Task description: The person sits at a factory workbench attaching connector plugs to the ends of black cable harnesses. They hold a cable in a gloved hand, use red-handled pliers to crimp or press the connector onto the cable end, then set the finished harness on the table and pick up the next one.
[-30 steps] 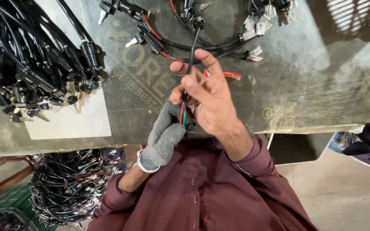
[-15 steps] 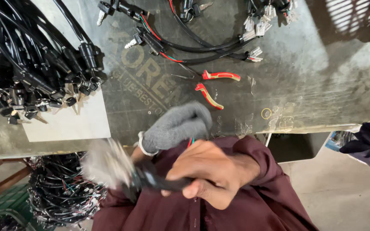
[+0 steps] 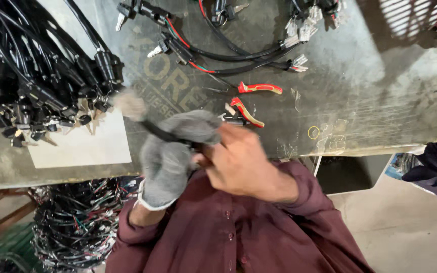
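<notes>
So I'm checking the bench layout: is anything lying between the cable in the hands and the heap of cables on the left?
Nothing visible blocks it. The black cable, gripped by the gloved left hand and the bare right hand, already points its blurred end toward the cable heap. Only the white sheet lies flat below.

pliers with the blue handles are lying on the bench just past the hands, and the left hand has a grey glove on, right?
Nearly. The pliers have red handles, not blue, as the head view shows. The rest holds: they lie on the bench just past the hands, and the left hand wears a grey glove while the right hand is bare.
</notes>
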